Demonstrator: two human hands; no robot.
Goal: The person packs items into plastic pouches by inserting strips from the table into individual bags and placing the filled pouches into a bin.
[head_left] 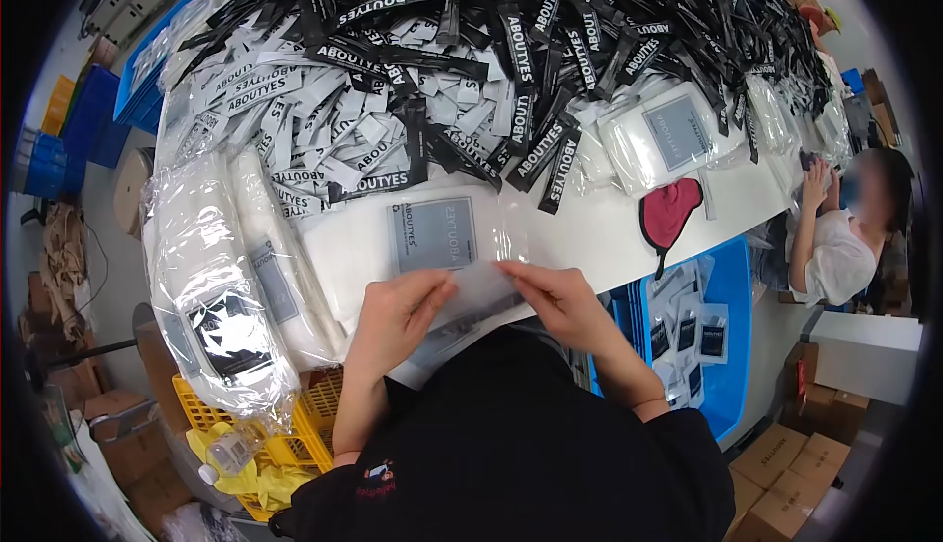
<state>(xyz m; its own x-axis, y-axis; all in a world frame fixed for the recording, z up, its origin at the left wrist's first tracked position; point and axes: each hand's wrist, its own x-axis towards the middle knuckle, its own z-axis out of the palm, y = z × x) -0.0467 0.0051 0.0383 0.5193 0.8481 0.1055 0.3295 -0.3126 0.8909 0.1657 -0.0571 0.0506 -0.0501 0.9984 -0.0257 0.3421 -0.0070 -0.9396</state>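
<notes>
My left hand [405, 314] and my right hand [550, 298] pinch a translucent plastic bag [478, 291] between them, close to my body at the table's front edge. Just beyond it lies a stack of clear bags with a grey label [432, 229]. Left of my hands are long wrapped bundles of bags [221, 277]. Farther back, black packets [521, 51] and white packets [260, 88] printed ABOUTYES are heaped on the table. To the right is another labelled bag stack [668, 134], with a dark red cloth item [671, 213] in front of it.
A blue bin [735, 345] with labelled packets stands below the table at right. A yellow crate [319, 409] holding a plastic bottle [231, 452] is at lower left. Another person [850, 232] sits at far right, near cardboard boxes [771, 458].
</notes>
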